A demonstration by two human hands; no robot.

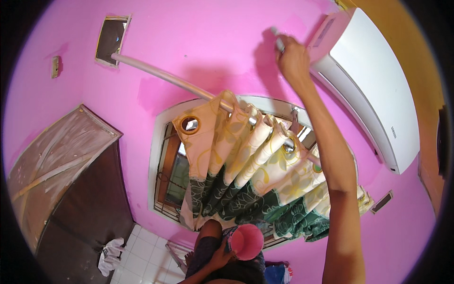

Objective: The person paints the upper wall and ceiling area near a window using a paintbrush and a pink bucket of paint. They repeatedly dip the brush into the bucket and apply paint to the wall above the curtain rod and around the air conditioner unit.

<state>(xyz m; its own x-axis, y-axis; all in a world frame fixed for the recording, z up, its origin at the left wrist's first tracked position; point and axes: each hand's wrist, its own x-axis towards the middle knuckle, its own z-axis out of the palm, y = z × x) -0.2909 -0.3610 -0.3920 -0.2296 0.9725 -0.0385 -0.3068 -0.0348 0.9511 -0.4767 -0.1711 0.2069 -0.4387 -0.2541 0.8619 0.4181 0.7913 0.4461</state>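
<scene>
My right hand (294,59) is raised high against the pink wall (236,42), its fingers closed round the pale handle of what looks like a paintbrush (280,45). Darker, wet-looking pink patches show on the wall nearby, left of the air conditioner. Low in front of my body, my left hand (221,258) grips a small tub (247,242) with a pink inside. Its fingers wrap the tub's left side. Between the two hands hangs a cream and dark green curtain (250,165), bunched by its rings on a slanting rod (165,75).
A white air conditioner (369,71) juts out close to my right arm. Behind the curtain is a barred window (172,184) with a white frame. A dark brown door (90,213) stands at the left, with a cloth (111,255) hanging on it. White floor tiles (146,248) lie far below.
</scene>
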